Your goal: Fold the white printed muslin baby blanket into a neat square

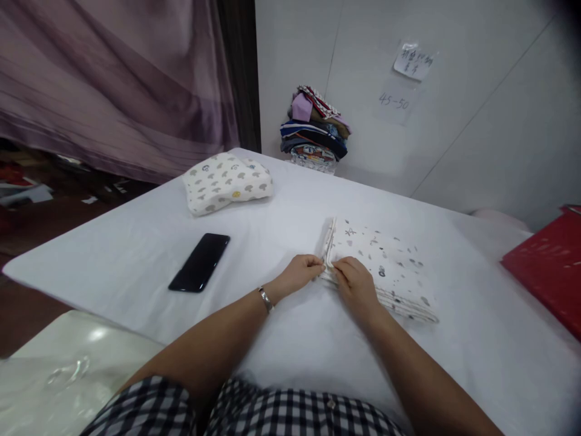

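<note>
A folded white cloth (pixel 385 260) with small grey printed shapes lies in several layers on the white table, right of centre. At its near left corner, my left hand (pixel 300 271) pinches the edge of the layers between thumb and fingers. Close beside it, my right hand (pixel 357 284) grips the same corner, thumb and fingertips pressed together on the fabric. Both hands almost touch. The parts of the cloth under my right hand are hidden.
On the white table (pixel 281 236) a black phone (pixel 200 262) lies to the left, with a grey-patterned white cloth bundle (pixel 227 183) behind it. Folded clothes (pixel 315 130) are stacked by the wall. A red object (pixel 547 266) stands at the right edge, a pale seat (pixel 72 369) at lower left.
</note>
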Demonstrator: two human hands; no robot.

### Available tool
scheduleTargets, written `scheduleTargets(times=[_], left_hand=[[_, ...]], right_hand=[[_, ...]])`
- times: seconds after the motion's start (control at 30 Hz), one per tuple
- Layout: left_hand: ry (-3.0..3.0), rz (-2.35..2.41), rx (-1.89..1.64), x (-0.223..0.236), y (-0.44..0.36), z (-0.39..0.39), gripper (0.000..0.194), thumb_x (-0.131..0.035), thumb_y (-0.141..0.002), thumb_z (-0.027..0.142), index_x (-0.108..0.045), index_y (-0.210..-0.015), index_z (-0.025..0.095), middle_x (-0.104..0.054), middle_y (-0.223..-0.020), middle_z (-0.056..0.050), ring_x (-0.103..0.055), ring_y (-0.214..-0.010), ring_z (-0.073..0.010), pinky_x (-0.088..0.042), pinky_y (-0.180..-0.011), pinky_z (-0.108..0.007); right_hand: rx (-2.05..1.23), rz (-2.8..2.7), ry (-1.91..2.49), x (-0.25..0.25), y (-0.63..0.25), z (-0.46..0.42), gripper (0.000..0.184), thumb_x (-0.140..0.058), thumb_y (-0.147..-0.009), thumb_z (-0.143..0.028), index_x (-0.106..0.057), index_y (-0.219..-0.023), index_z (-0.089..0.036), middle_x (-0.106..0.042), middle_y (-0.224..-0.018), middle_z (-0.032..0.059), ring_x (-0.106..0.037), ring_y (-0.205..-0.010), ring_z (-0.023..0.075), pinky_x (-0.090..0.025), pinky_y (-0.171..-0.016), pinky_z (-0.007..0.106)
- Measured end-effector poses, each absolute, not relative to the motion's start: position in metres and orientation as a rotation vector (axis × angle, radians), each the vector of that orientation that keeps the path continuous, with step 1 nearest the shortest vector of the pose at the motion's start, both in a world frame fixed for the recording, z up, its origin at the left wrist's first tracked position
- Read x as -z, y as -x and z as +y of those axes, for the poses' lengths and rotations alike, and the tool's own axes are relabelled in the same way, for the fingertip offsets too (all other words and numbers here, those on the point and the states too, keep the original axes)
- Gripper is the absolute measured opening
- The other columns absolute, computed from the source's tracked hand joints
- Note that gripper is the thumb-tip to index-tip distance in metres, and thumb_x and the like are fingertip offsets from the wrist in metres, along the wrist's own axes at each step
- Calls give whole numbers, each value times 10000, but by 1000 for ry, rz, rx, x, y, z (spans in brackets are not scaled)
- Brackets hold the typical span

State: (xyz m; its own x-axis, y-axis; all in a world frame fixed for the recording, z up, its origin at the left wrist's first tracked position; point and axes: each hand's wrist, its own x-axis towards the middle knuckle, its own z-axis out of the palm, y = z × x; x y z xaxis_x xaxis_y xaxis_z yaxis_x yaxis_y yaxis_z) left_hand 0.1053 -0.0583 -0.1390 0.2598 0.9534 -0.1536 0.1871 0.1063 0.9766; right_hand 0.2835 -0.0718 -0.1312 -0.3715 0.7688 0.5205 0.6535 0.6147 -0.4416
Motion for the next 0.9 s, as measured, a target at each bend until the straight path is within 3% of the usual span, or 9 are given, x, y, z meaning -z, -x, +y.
scheduleTargets(times=[0.47,0.67,0.9], left_hand=[[-1331,1183,-798,130,-104,-61,330,-625,-674,461,-625,-719,135,-508,-602,32,-430,-569,-87,-336,-552,-222],[-1354,1209,-805,135,-105,-58,277,-614,-674,411,-623,-694,136,-510,-592,35,-436,-568,-89,-343,-557,-226],[-1318,1106,-800,127,-104,-62,264,-560,-727,339,-669,-864,142,-564,-650,16,-443,-573,-81,-362,-560,-214]], right_hand=[[-221,-2224,1064,135,-285,-69,172,-479,-887,-272,-642,-892,-216,-597,-812,57,-547,-766,179,-456,-672,307],[-181,-2248,1137,133,-282,-71,220,-575,-830,-311,-613,-1015,-200,-606,-958,91,-544,-900,234,-452,-788,378],[-423,-2076,1188,134,-283,-70,178,-520,-863,-291,-610,-998,-218,-604,-911,54,-560,-841,188,-450,-755,315]])
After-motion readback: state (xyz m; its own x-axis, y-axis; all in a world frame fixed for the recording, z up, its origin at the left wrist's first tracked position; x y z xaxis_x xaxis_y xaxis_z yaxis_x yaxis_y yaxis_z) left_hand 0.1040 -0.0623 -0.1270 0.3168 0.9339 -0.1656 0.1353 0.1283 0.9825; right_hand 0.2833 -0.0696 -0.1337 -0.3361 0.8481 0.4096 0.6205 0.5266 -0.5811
